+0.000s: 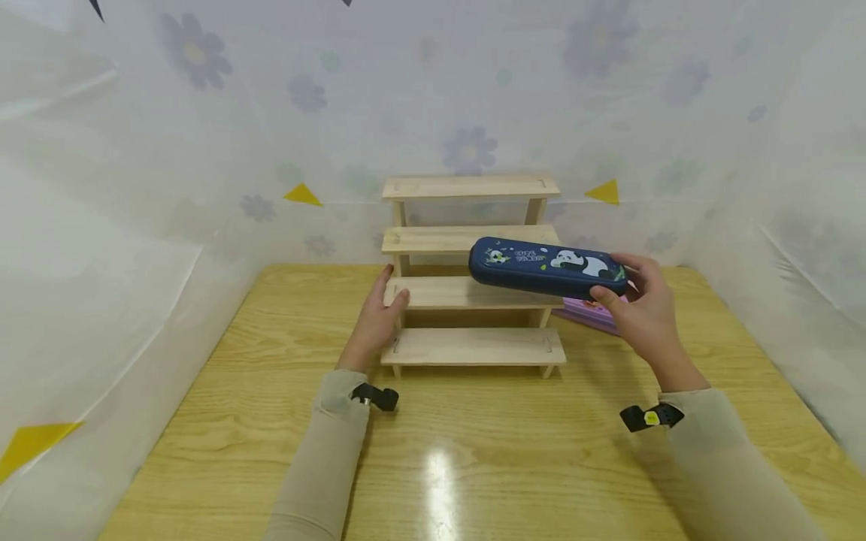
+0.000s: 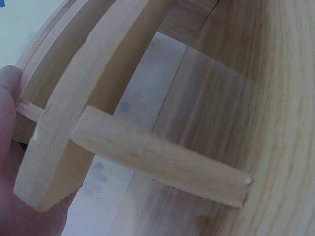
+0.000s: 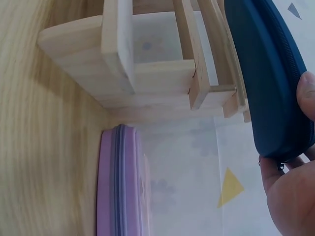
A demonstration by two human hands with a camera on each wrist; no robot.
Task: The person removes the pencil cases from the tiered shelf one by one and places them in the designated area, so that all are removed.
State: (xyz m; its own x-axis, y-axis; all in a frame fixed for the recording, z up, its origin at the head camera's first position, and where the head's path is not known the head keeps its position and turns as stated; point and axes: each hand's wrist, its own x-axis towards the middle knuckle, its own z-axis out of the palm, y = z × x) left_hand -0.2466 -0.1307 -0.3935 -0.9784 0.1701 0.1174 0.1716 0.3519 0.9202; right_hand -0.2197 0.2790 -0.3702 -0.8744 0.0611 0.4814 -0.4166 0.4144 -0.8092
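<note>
My right hand [image 1: 646, 312] grips the right end of a dark blue zip pencil case [image 1: 521, 279], printed with pandas and held up before the middle steps of a wooden tiered shelf [image 1: 473, 347]. The zipper of this pencil case [image 3: 268, 73] shows in the right wrist view. My left hand [image 1: 374, 323] rests against the shelf's left end, at the second step from the bottom, thumb and fingers apart. Seen from the left wrist, that hand [image 2: 24, 206] is partly hidden behind a step's end.
A purple zip case [image 1: 590, 314] lies on the wood-grain table [image 1: 473, 436], right of the shelf and partly covered by the blue case. Behind is a pale flower-print curtain [image 1: 379, 98] with yellow triangles. Similar sheeting hangs at both sides.
</note>
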